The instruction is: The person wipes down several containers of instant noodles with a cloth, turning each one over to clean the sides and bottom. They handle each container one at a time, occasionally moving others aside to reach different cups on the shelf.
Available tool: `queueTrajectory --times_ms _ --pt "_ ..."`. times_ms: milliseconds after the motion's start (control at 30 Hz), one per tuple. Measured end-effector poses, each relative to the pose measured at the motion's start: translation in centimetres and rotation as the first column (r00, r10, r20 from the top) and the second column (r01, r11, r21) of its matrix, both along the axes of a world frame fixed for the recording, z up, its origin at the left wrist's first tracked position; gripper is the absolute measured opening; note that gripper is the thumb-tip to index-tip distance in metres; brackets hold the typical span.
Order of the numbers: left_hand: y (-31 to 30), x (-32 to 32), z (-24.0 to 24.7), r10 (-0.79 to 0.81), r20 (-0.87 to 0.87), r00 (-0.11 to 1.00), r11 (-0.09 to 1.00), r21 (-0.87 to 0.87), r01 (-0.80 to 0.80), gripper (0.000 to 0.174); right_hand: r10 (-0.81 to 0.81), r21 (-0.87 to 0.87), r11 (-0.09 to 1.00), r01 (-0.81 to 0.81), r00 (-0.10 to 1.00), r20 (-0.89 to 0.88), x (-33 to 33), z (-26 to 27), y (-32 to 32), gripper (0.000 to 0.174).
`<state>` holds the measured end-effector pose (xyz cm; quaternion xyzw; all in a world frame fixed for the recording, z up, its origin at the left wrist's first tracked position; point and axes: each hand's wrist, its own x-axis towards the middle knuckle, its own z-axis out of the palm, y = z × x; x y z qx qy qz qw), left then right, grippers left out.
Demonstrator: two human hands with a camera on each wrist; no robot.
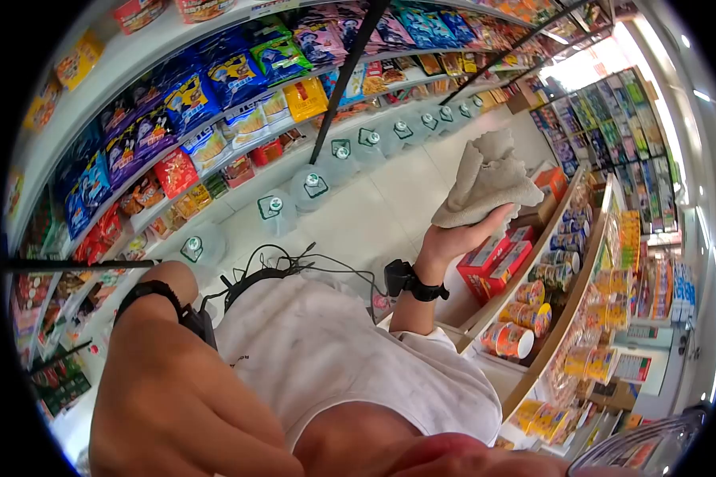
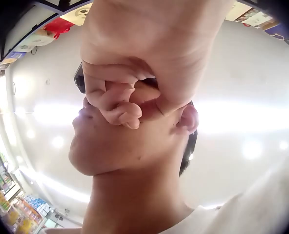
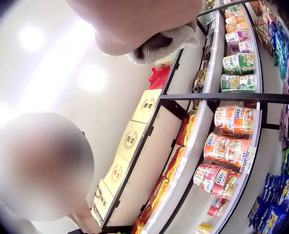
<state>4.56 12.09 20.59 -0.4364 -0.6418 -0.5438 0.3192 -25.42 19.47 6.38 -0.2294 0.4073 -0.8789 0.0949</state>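
In the head view my right hand (image 1: 452,240) is raised on the right side and grips a crumpled grey cloth (image 1: 489,181), which fans out above the fingers. The right wrist view catches the underside of that hand, with a fold of the cloth (image 3: 166,46) showing at its edge. My left hand (image 1: 184,397) is lifted close to the face at the lower left. Seen from the left wrist, its fingers (image 2: 117,105) are curled in front of the cheek, with nothing visible held in them. Dark straps carry devices on both wrists.
Shelves of bagged snacks (image 1: 235,75) curve along the left and top. Large clear water jugs (image 1: 310,187) line the floor below them. To the right, a low shelf holds cup noodles (image 1: 525,316) beside red boxes (image 1: 497,262). Black cables (image 1: 326,266) hang at the waist.
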Motion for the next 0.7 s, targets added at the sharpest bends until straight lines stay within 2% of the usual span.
queueTrajectory --times_ms 300,400,467,533,567,633,667,700 --pt "3.9 0.3 -0.6 0.387 -0.089 0.918 0.922 0.023 -0.386 0.026 0.186 -0.036 0.982 -0.184 0.981 0.049 -1.5 -1.2 -2.2 0.064" --pt "5.0 0.8 -0.6 0.546 -0.132 0.827 0.837 0.042 -0.546 0.029 0.134 0.136 0.981 -0.139 0.99 0.05 0.0 -2.0 -3.6 0.066" --pt "6.3 0.4 -0.3 0.702 -0.128 0.701 0.709 0.027 -0.705 0.031 0.277 0.085 0.955 -0.285 0.956 0.099 1.2 -1.7 -4.5 0.067" --pt "6.7 0.7 0.5 0.933 -0.036 0.358 0.353 -0.095 -0.931 0.025 0.398 0.063 0.911 -0.407 0.91 0.118 2.5 -1.5 -5.7 0.068" --pt "7.1 1.9 0.4 0.975 -0.025 0.222 0.217 -0.123 -0.968 0.024 0.462 0.038 0.882 -0.47 0.877 0.136 4.4 -1.7 -7.3 0.068" --pt "6.9 3.4 0.1 0.996 -0.032 0.082 0.077 -0.128 -0.989 0.023 0.472 -0.002 0.878 -0.478 0.866 0.167 6.0 -2.0 -8.6 0.069" --pt "7.1 4.2 -0.2 0.999 -0.037 0.024 0.019 -0.127 -0.992 0.022 0.495 0.05 0.868 -0.494 0.869 0.002 6.8 -1.6 -8.4 0.069" --pt "6.9 5.4 -0.5 0.999 -0.039 -0.024 -0.029 -0.129 -0.991 0.021 0.506 0.07 0.86 -0.505 0.863 0.012 8.3 -1.3 -8.5 0.069"
